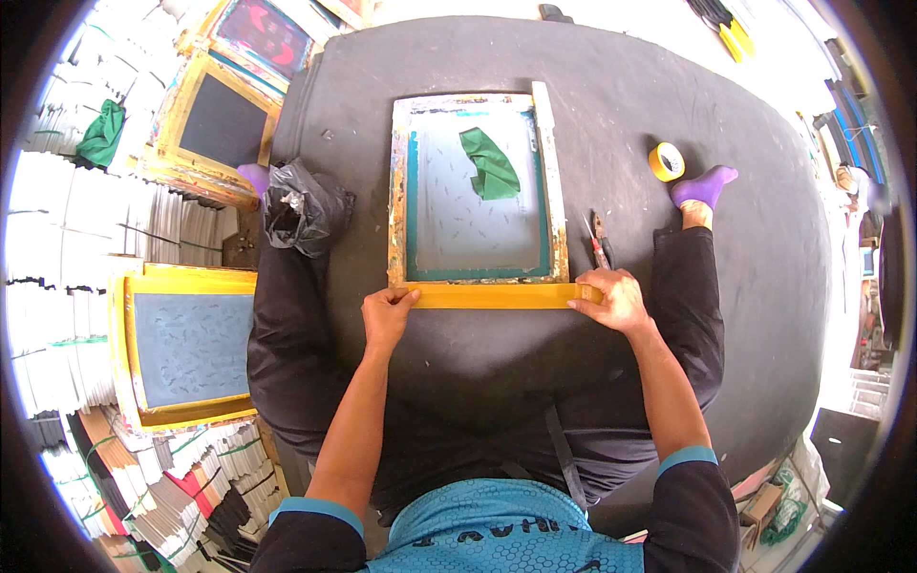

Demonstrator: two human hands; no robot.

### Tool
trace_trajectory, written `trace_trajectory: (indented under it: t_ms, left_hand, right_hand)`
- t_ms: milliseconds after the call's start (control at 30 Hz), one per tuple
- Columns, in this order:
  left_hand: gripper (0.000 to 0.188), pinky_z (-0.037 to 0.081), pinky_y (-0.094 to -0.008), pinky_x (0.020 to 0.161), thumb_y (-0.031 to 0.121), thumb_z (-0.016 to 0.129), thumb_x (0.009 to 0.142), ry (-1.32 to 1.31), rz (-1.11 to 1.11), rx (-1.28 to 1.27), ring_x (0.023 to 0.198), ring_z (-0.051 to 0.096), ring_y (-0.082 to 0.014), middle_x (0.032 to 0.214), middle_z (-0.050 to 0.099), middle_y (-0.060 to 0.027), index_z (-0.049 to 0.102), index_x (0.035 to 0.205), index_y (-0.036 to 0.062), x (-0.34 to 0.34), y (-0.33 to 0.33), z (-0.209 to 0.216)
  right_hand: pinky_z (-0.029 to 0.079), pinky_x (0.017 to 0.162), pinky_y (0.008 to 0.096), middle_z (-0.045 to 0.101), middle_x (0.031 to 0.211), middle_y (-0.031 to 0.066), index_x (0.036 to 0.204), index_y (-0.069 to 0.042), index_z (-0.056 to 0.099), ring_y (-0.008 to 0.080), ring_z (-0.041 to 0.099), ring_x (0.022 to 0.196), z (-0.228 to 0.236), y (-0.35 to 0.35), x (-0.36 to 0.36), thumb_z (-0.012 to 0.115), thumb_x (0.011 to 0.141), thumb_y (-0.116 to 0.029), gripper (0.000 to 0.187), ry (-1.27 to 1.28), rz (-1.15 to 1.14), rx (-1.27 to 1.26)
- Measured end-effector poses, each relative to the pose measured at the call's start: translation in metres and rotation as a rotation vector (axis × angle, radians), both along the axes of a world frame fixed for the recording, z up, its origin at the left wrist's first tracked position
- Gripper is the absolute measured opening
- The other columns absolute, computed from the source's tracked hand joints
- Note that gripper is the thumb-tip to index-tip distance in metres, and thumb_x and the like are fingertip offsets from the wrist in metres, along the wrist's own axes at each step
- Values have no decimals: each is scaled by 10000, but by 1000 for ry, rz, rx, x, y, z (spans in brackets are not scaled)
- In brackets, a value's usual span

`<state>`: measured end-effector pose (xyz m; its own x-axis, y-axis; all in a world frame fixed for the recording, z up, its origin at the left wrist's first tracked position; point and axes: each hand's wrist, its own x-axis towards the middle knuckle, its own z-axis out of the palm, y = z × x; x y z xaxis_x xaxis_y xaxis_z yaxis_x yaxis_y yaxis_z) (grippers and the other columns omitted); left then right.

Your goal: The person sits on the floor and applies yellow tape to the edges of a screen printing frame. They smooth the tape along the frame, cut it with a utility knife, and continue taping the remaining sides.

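A screen printing frame (398, 191) with paint-stained wooden sides lies flat on the dark work surface between my legs. Along its near side runs a strip of yellow tape (487, 296), stretched between my hands. My left hand (386, 315) pinches the strip's left end by the frame's near left corner. At the other end, my right hand (614, 300) grips the tape near the right corner; the fingers partly cover that end. On the mesh inside the frame rests a crumpled green cloth (491, 164).
A yellow tape roll (666, 161) stands near my right foot. Pliers and a red-handled tool (599, 246) lie right of the frame. A black plastic bag (304, 208) sits by my left leg. More screen frames (191, 349) and paper stacks (72, 220) line the left side.
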<state>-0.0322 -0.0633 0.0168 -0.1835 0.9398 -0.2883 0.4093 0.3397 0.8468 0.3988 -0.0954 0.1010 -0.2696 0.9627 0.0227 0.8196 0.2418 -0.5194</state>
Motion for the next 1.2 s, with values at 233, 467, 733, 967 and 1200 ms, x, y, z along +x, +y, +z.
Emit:
trace_trajectory:
  t_ms: [233,467,733,967,1200]
  left_hand:
    - [255,530,-325,678,175,855,856,17,11,10,690,681,-148,769,762,-118,790,936,-59,3,1,7]
    - [209,537,-327,701,153,855,859,318,-55,389,753,681,-172,815,732,-110,793,927,-35,-2,10,-10]
    - [226,529,-292,707,141,845,880,-31,53,166,749,645,-122,821,733,-86,780,965,-58,-14,14,-24]
    - [319,551,-324,745,209,863,852,112,-46,137,791,720,-197,882,769,-165,779,995,-64,-44,20,-10]
    - [272,558,-411,803,221,853,831,360,-120,169,873,726,-336,843,729,-211,809,987,3,-27,19,14]
  right_hand:
    - [522,735,436,708,858,56,1044,-120,768,280,702,789,12,4,11,904,673,-488,540,-239,120,61]
    - [572,865,488,761,997,113,1227,-140,672,344,744,936,-20,15,-3,898,638,-590,775,-209,-22,-130]
    - [577,878,473,781,1048,139,1356,-174,561,362,751,977,-20,17,-21,901,658,-591,881,-198,-52,-229]
    - [576,748,495,753,817,155,1228,-141,624,373,755,813,-30,7,-39,794,826,-553,600,-92,-50,-120]
    - [539,631,501,684,729,165,891,-69,628,387,701,704,-29,7,-29,634,998,-277,234,-147,-158,55]
